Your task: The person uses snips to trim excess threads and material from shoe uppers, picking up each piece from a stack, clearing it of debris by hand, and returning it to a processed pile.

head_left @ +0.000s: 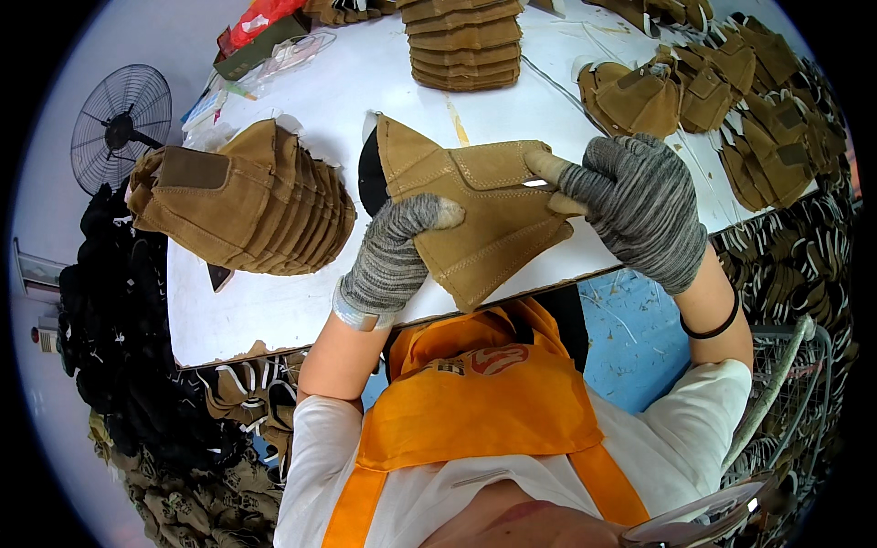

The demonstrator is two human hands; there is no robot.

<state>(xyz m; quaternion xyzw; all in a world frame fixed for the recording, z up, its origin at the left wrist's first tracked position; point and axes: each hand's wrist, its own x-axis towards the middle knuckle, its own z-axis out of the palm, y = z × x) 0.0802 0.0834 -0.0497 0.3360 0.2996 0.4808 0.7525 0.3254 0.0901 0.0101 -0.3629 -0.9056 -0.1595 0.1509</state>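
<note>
A tan shoe upper (484,215) with stitched seams and a dark lining at its left end is held up over the near edge of the white table. My left hand (397,247), in a grey knit glove with bare fingertips, grips its lower left part, thumb on top. At its right edge, my right hand (639,196), gloved alike, pinches the material between thumb and finger; a small white bit shows there. To the left lies a thick stack of similar tan uppers (247,201), nested together. The undersides of both hands are hidden.
Another stack of tan uppers (463,41) stands at the back of the white table (301,315). More uppers (630,96) lie at the right. A green box (260,47) with red plastic sits back left, near a fan (121,128). Dark piles (119,338) and a wire cart (795,393) flank me.
</note>
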